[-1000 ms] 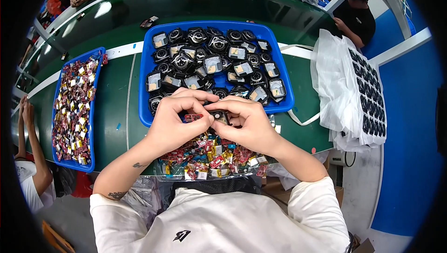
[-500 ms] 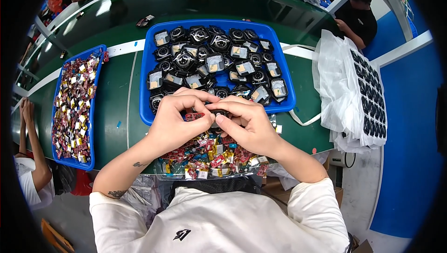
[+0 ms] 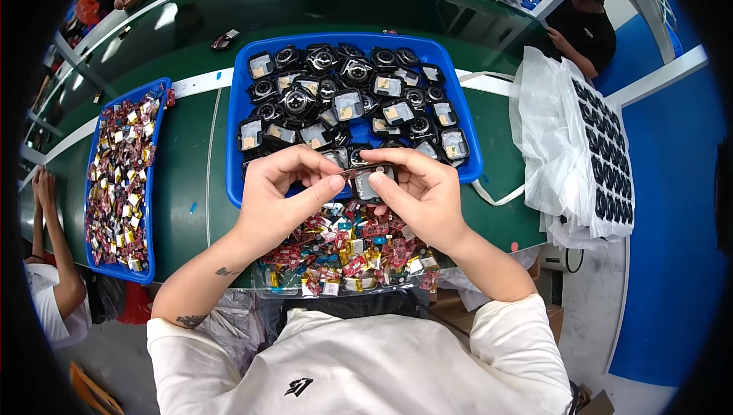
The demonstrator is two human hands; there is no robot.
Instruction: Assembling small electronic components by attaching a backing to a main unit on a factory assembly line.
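Between my two hands is a black watch case (image 3: 366, 188), its greyish inside facing up. My right hand (image 3: 429, 200) grips it by the right side, thumb over the inside and fingers round the far edge. A small red circuit board (image 3: 348, 175) is pinched in the thumb and fingertips of my left hand (image 3: 281, 195), at the case's left edge. Whether board and case are joined is too small to tell. Just below my hands lies a heap of red boards and small silver and yellow battery cells (image 3: 357, 256). Beyond them stands a blue tray (image 3: 471, 136) full of black watch cases (image 3: 298, 100).
A second blue tray (image 3: 150, 209) at the left holds more red boards and cells. On the right lie white sheets (image 3: 544, 155) with rows of black parts (image 3: 607, 155). A green worktable (image 3: 187, 155) runs across. Co-workers sit left, far left and far right.
The watch case has tilted so that its inside shows, and my right fingers have spread along it. My left hand has brought the red board against the case's left edge.
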